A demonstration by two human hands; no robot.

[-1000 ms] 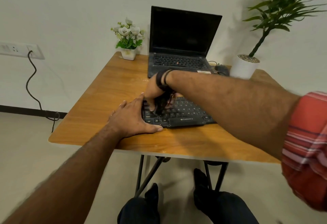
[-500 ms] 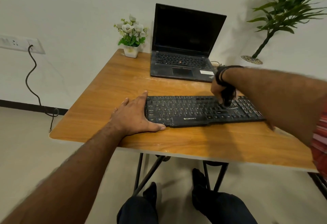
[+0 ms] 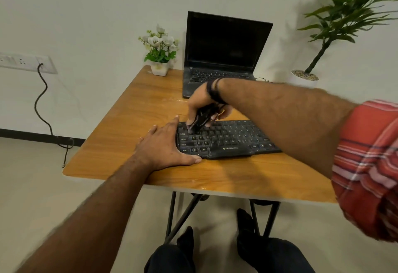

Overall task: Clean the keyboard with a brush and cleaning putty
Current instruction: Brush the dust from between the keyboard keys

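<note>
Where the wooden bench stands against the pale wall, the following are on view.

Keyboard: black, full-size, lying flat near the front edge of the bench, its long side running left to right; a maker's mark shows on the front lip.

Left hand: fingers straight and spread, palm down on the bench, pressed against the keyboard's left end; the thumb lies along the front corner, the forefinger reaches up the left edge.

Right hand: reaches across from the right, fingers curled round a small dark brush and pinching it, the working end down on the upper-left keys. The brush is blurred; its bristles cannot be made out. Dark bands circle the wrist, and a rolled red striped sleeve covers the upper arm.

Laptop: black, open, screen dark, at the back of the bench behind the keyboard, partly hidden by the right hand.

Small flower pot: white, holding white blooms and green leaves, at the back left of the bench, just beside the laptop.

Large potted plant: green fronds on a slim stem, white pot at the far right, behind the forearm.

Wall socket plate: left wall, a dark cable hanging from it to the floor.

Under the bench: black folding legs, and the person's dark-trousered knees.
</note>
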